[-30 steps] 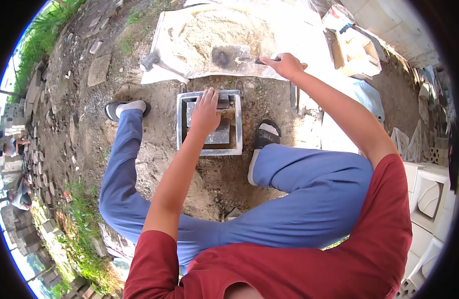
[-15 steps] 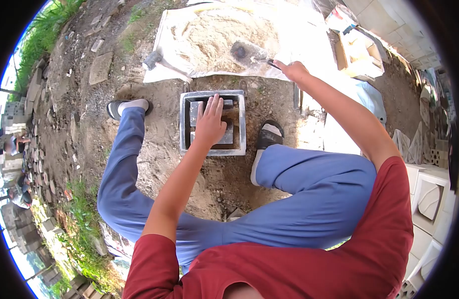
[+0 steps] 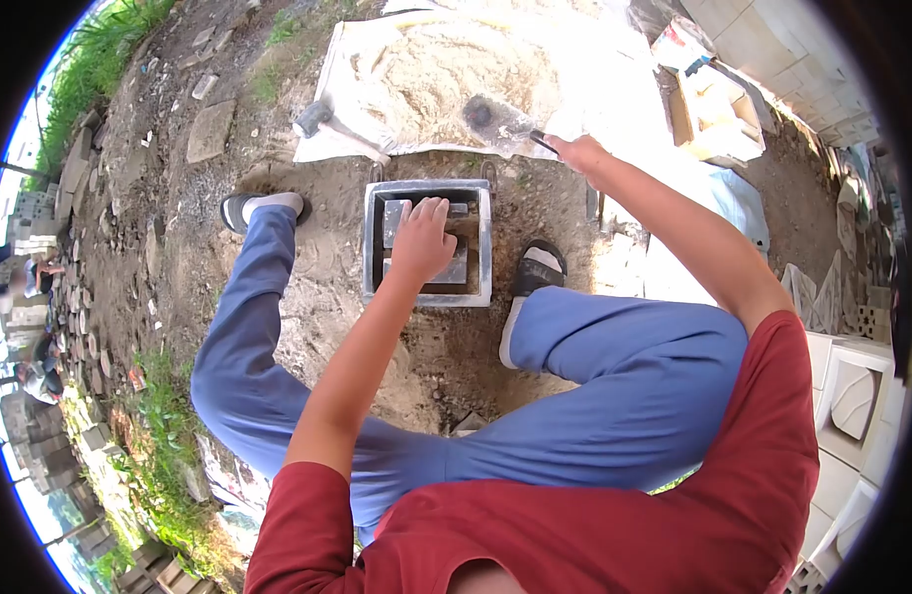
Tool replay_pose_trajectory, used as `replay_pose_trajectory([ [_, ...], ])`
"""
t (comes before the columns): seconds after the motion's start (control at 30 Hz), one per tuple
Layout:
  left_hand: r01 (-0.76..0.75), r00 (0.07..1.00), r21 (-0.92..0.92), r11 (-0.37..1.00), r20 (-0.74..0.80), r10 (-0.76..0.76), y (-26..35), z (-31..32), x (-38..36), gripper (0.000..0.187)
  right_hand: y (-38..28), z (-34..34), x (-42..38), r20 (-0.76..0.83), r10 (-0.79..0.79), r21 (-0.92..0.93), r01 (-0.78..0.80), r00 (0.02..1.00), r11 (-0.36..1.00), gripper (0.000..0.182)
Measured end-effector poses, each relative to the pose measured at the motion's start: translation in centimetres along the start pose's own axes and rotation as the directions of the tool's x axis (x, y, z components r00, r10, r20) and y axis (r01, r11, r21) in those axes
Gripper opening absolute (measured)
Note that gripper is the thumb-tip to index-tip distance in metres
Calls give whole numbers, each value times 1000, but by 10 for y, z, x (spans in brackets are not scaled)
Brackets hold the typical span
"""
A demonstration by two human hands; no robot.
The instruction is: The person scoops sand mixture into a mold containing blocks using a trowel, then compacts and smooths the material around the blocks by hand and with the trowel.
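Between my feet on the ground stands a square grey mould [image 3: 483,247], with raised dark grey blocks [image 3: 454,269] inside it. My left hand [image 3: 423,243] rests over the middle of the mould, palm down, its fingers apart and slightly bent; it hides part of the blocks. In my right hand [image 3: 584,158] is the dark handle of a trowel [image 3: 510,124]. The trowel's flat blade lies on the pale sandy mix [image 3: 446,79], which is spread over a white sheet [image 3: 322,109]. A mallet [image 3: 314,121] with a grey head lies at the sheet's near left corner.
A box [image 3: 718,114] with pale contents stands right of the sheet, beside a light blue bag [image 3: 741,208]. Pale moulded blocks [image 3: 852,396] are stacked at the far right. Flat stones [image 3: 211,131] lie on the left. Other people [image 3: 40,277] appear at the far left edge.
The fingers of my left hand have bent and drawn back a little over the mould. My right hand and the trowel have barely moved; the view has shifted slightly.
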State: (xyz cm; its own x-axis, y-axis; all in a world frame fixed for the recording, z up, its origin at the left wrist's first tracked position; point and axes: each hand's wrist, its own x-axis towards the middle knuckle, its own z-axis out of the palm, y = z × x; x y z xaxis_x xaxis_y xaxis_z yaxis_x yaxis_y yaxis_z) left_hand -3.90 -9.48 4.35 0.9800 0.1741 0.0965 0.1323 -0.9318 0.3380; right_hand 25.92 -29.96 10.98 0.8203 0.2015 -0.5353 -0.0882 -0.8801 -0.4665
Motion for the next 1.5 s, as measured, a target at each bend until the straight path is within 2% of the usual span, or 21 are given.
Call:
replay_pose_trajectory([
  [0.03, 9, 999, -35, 999, 43, -8, -2, -7, 6, 53, -1, -2, -3, 0, 0, 1, 0, 1000, 1000, 73],
  [0.13, 25, 988, -20, 999, 153, -22, -21, 3, 35, 45, -2, -7, -17, 74, 5, -33, -2, 997, 999, 89],
  [0.17, 65, 972, 51, 997, 223, -74, -18, -4, 44, 62, -1, -7, -17, 74, 15, -32, -12, 997, 999, 88],
  [0.2, 63, 972, 48, 997, 226, -72, -15, -10, 52, 62, 1, -8, -16, 73, 25, -32, -23, 997, 999, 87],
  [0.27, 119, 855, 127, 985, 492, -166, -12, -15, 69, 78, 10, -4, -9, 45, 28, -30, -26, 999, 999, 86],
  [0.3, 121, 834, 151, 981, 520, -182, -16, -6, 75, 88, 15, -3, -6, 19, 27, -27, -26, 999, 999, 85],
  [0.4, 142, 773, 149, 979, 601, -203, -9, -7, 87, 90, 24, -6, 3, 36, 55, 34, -56, 998, 998, 71],
  [0.43, 156, 711, 145, 977, 670, -213, -4, -14, 93, 88, 26, -7, 6, 35, 58, 31, -59, 998, 998, 71],
  [0.47, 156, 710, 141, 978, 672, -210, -8, -6, 93, 88, 27, -8, 8, 31, 90, 47, -91, 995, 995, 71],
  [0.53, 180, 798, -115, 977, 598, -77, -15, 10, 91, 81, 28, -13, 8, 20, 124, 61, -125, 992, 990, 71],
  [0.63, 228, 816, -176, 958, 571, -90, -8, -9, 81, 68, 19, -29, -9, -21, 87, -49, -88, 996, 995, 66],
  [0.7, 314, 841, -262, 913, 522, -139, -9, -35, 72, 58, 14, -39, -13, -47, -170, -333, 145, 984, 932, 60],
  [0.73, 318, 843, -267, 910, 519, -142, -21, -36, 66, 58, 10, -43, -11, -46, -174, -340, 149, 984, 929, 60],
  [0.8, 200, 980, -378, 904, 90, -179, -47, -30, 55, 50, 2, -47, -5, 6, -344, -543, 292, 939, 787, 55],
  [0.83, 202, 979, -381, 902, 90, -181, -50, -24, 51, 50, 1, -43, -2, 8, -344, -546, 292, 939, 785, 55],
  [0.9, 53, 923, -62, 997, -377, -73, -52, -9, 45, 45, -3, -37, 8, -31, -371, -571, 288, 928, 768, 52],
  [1.03, 131, 955, -26, 991, -265, -133, -62, 6, 47, 45, -21, -16, 29, -25, -506, -663, 364, 862, 654, 51],
  [1.23, 180, 943, -92, 979, -269, -198, -67, 9, 46, 40, -51, 50, 89, -240, -530, -527, 350, 813, 775, 44],
  [1.33, 237, 918, -84, 968, -307, -251, -64, 9, 45, 42, -83, 61, 98, -264, -534, -499, 360, 803, 789, 42],
  [1.4, 426, 816, -54, 903, -408, -410, -66, 14, 45, 43, -105, 62, 100, -294, -537, -444, 384, 791, 809, 39],
  [1.5, 436, 817, -86, 896, -380, -433, -66, 14, 46, 42, -130, 72, 120, -318, -555, -432, 404, 769, 806, 35],
])
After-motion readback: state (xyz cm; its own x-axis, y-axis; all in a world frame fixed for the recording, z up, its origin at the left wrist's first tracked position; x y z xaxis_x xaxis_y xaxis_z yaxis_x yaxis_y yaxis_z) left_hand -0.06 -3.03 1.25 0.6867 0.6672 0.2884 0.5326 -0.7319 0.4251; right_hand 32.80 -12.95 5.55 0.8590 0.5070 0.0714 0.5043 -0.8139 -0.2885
